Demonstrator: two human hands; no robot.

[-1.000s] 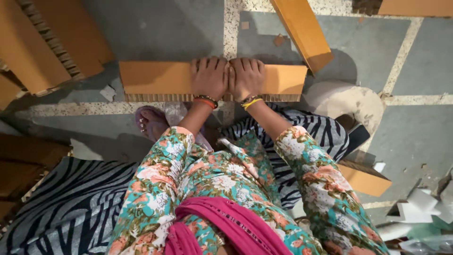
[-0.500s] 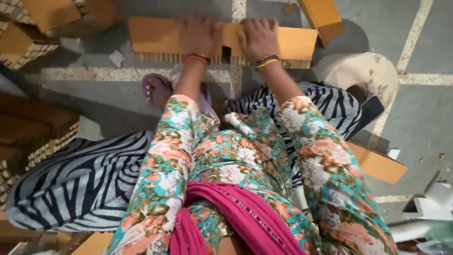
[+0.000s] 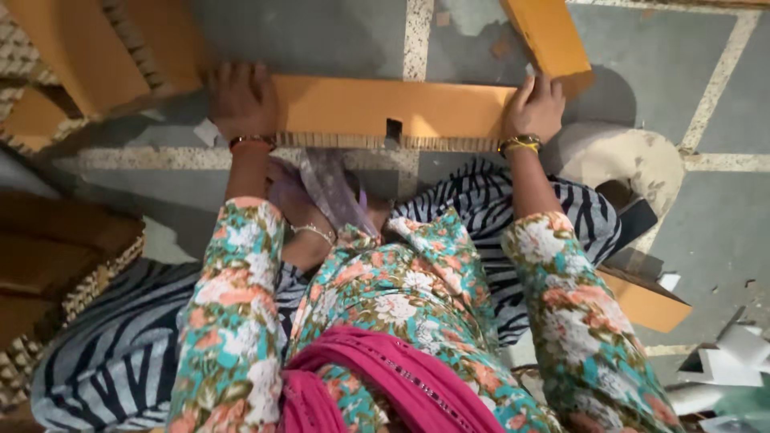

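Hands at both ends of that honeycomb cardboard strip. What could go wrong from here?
1. The cardboard strip has a notch at its lower edge; pressed from both ends by the left hand and right hand, it may crease there.
2. The angled board touches the strip's right end and could get knocked.
3. The bare foot lies close under the strip.

Cardboard strip (image 3: 385, 108) lies on floor (image 3: 321, 36) before zebra cloth (image 3: 120, 353)

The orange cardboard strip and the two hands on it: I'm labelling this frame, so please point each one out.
Orange cardboard strip (image 3: 361, 106), head view, on its flat orange face.
Left hand (image 3: 241, 98), head view, on the back of the hand.
Right hand (image 3: 536, 108), head view, on the back of the hand.
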